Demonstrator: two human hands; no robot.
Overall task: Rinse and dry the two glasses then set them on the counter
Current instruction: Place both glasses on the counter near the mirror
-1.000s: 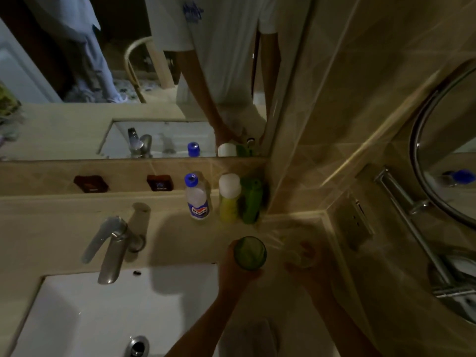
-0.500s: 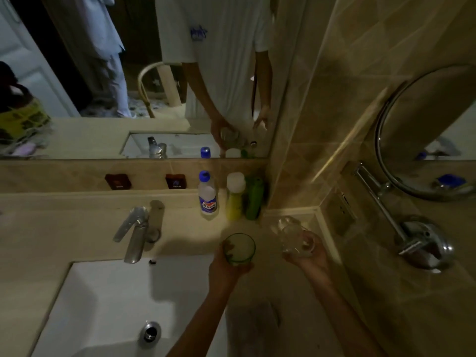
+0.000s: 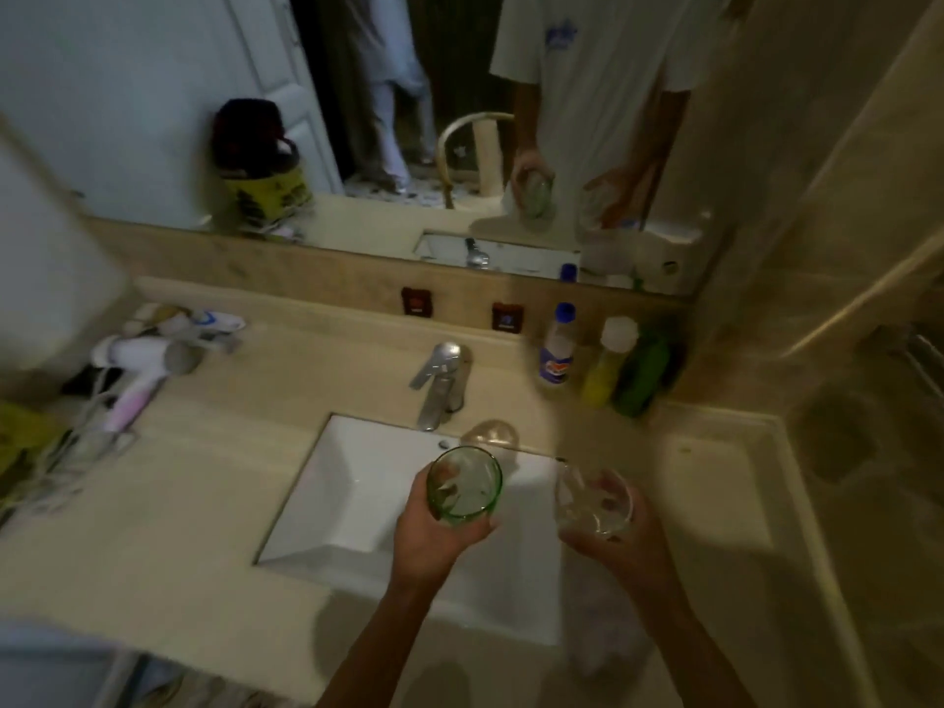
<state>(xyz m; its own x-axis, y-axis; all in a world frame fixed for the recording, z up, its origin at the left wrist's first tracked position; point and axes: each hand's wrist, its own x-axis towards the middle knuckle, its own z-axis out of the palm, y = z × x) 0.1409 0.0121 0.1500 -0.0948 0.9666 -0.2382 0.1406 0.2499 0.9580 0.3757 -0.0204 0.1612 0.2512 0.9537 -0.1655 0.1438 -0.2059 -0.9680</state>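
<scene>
My left hand (image 3: 431, 541) grips a green glass (image 3: 464, 487) from below, upright, over the right part of the white sink (image 3: 357, 482). My right hand (image 3: 620, 546) holds a clear glass (image 3: 592, 503) just past the sink's right edge, above the beige counter (image 3: 715, 503). The two glasses are apart, side by side. The chrome faucet (image 3: 439, 380) stands behind the sink, shut off, with no water visible. A pale cloth (image 3: 603, 620) lies on the counter under my right forearm.
Three bottles stand at the back right: a blue-capped one (image 3: 557, 350), a yellow one (image 3: 608, 370), a green one (image 3: 643, 375). A hair dryer (image 3: 143, 365) and clutter lie on the left counter. The mirror (image 3: 408, 120) runs along the back, a tiled wall on the right.
Both hands lifted the glasses off the right counter and moved them left toward the sink. The view swung left, bringing the hair dryer into sight.
</scene>
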